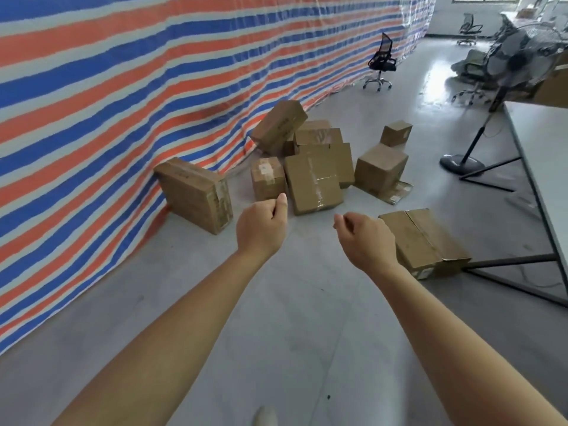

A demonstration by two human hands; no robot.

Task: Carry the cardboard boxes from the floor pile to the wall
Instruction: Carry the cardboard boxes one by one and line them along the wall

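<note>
Several brown cardboard boxes lie in a loose pile [313,176] on the grey floor beside the striped tarp wall [123,87]. One long box [196,195] leans against the tarp at the left. A tilted box [278,126] rests against the tarp on top of the pile. Another box [427,241] lies on the floor nearest me, at the right. My left hand [262,226] and my right hand [365,238] are stretched forward above the floor with loosely curled fingers, holding nothing and touching no box.
A white table [541,155] on a black frame stands at the right. A standing fan's base [461,162] sits beside it. A black office chair [381,61] stands farther along the tarp, more chairs at the back right. Open floor lies between me and the pile.
</note>
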